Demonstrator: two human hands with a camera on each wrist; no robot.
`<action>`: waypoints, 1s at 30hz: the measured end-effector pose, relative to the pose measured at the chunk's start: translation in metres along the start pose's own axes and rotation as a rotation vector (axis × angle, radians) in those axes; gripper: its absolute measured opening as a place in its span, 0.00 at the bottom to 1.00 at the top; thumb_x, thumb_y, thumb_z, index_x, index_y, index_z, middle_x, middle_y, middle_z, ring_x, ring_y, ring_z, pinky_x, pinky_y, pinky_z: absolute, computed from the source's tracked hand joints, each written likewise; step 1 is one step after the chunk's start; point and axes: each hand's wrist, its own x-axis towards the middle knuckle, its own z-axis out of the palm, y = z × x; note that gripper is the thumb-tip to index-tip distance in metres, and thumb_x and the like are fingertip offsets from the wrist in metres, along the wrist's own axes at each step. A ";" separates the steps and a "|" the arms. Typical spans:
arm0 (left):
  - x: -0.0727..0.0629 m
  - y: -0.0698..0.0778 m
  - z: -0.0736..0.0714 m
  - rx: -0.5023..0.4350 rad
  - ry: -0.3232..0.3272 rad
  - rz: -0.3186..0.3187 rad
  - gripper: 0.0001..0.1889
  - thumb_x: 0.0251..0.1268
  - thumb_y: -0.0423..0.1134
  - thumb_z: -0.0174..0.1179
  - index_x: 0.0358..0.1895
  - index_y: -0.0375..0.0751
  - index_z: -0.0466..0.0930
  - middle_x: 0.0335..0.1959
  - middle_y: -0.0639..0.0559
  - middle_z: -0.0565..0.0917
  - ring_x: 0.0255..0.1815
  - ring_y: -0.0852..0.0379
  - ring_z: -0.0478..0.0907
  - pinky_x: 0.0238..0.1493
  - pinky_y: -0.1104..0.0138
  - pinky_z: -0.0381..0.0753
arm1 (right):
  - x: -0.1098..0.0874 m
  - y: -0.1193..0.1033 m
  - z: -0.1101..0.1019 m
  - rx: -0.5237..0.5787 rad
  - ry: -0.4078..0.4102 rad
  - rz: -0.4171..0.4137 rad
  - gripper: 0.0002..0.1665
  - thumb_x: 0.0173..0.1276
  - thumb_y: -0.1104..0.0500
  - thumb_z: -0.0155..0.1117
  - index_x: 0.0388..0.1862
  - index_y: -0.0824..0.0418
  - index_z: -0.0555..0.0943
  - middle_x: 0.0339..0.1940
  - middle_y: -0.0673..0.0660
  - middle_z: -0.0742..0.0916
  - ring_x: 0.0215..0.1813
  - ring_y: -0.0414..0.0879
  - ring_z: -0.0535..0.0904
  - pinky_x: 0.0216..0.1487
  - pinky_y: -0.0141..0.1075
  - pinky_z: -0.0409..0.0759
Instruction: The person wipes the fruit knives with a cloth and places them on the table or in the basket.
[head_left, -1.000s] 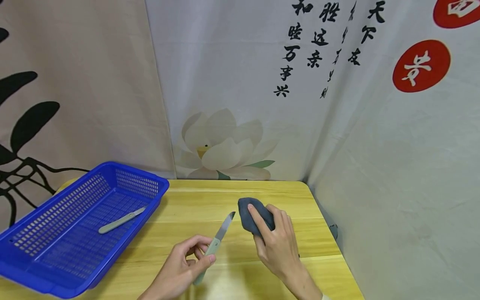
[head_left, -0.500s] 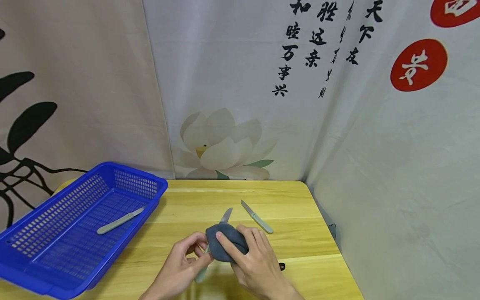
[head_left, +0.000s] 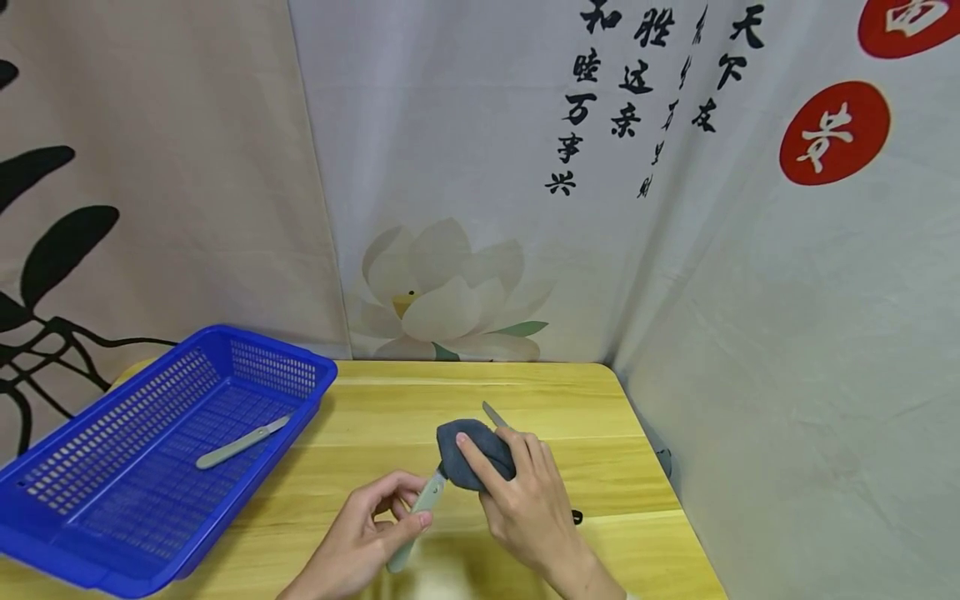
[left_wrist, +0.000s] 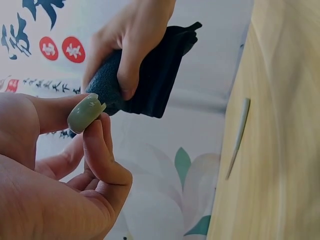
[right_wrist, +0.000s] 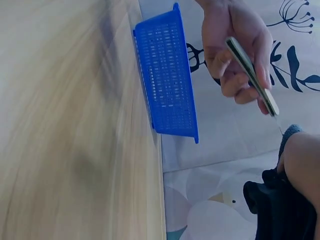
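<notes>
In the head view my left hand (head_left: 367,533) pinches the pale green handle of a folding knife (head_left: 423,508) between thumb and fingers, its blade pointing up and away. My right hand (head_left: 528,508) grips a folded dark blue-grey cloth (head_left: 461,450), index finger stretched along its top. The cloth covers nearly all of the blade. Seen from the left wrist, the handle's butt end faces the camera and the cloth (left_wrist: 155,75) hangs from the right hand. A second knife (left_wrist: 241,132) lies on the table behind; the right hand hides most of it in the head view.
A blue plastic basket (head_left: 142,475) stands at the left of the wooden table (head_left: 375,400), with a third similar knife (head_left: 243,442) lying in it. Printed curtains (head_left: 465,125) close off the back and right. A small black loop (head_left: 577,517) shows beside the right wrist.
The right hand brought the cloth left and down over the blade, then drew it slightly back up and right toward the tip. The left hand with the knife stays nearly still.
</notes>
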 end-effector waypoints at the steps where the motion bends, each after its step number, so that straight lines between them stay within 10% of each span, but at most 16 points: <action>1: 0.000 0.000 0.000 -0.005 -0.008 -0.014 0.16 0.80 0.38 0.72 0.62 0.35 0.86 0.45 0.44 0.83 0.40 0.60 0.83 0.38 0.67 0.87 | 0.000 0.002 0.000 0.002 0.003 0.008 0.35 0.81 0.55 0.58 0.86 0.42 0.77 0.62 0.66 0.86 0.53 0.56 0.81 0.52 0.49 0.82; 14: 0.000 -0.002 -0.002 -0.005 -0.001 -0.107 0.17 0.78 0.41 0.74 0.62 0.37 0.87 0.45 0.46 0.85 0.40 0.57 0.84 0.41 0.67 0.83 | -0.001 0.020 -0.005 -0.006 0.065 0.107 0.45 0.66 0.63 0.69 0.84 0.47 0.78 0.61 0.69 0.85 0.50 0.59 0.80 0.49 0.52 0.81; 21: 0.002 0.001 0.003 0.036 0.111 -0.061 0.16 0.75 0.40 0.76 0.60 0.40 0.89 0.45 0.43 0.86 0.39 0.58 0.83 0.40 0.67 0.85 | -0.007 -0.009 -0.007 0.036 0.050 -0.037 0.32 0.87 0.56 0.48 0.84 0.47 0.79 0.61 0.64 0.86 0.52 0.53 0.79 0.51 0.46 0.80; 30: 0.003 0.000 0.005 0.018 0.064 -0.029 0.14 0.77 0.38 0.74 0.59 0.38 0.87 0.45 0.45 0.83 0.41 0.59 0.83 0.41 0.67 0.87 | -0.009 -0.022 -0.004 0.019 0.002 -0.098 0.32 0.92 0.52 0.38 0.85 0.45 0.77 0.61 0.62 0.85 0.51 0.51 0.77 0.53 0.44 0.80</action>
